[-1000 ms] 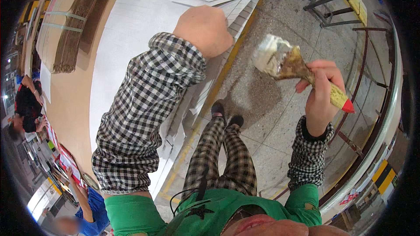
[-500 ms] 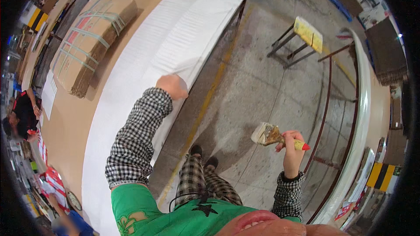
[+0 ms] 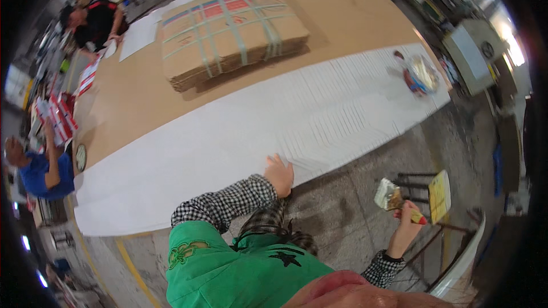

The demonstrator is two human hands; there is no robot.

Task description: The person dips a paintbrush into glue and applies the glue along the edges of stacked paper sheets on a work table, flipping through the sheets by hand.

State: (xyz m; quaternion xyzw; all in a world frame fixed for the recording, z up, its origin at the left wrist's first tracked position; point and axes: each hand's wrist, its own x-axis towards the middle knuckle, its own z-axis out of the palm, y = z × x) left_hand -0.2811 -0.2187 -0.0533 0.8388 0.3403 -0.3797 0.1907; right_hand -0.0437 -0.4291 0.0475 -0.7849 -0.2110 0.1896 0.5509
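In my right hand (image 3: 406, 220) is a wide paintbrush (image 3: 390, 195), gripped by its yellow, red-tipped handle. Whitish paste coats the bristles, which point up and to the left over the floor. My left hand (image 3: 278, 177) lies on the near edge of the white paper sheets (image 3: 188, 162), its fingers stretched out and nothing held in them. The sheets overlap in a long fan of narrow strips toward the right. At their far right end stands a reddish-brown tub (image 3: 419, 77) with pale contents and blue on its side.
A strapped cardboard bundle (image 3: 237, 37) sits on the brown tabletop (image 3: 337, 8) beyond the paper. Two people, one in black (image 3: 100, 23) and one in blue (image 3: 48, 162), are at the left. A yellow-topped stool (image 3: 439, 197) stands on the floor at right.
My view has swung left, bringing more of the table into sight. The left hand's fingers, curled before, now lie stretched on the paper. The right hand still holds the brush over the floor.
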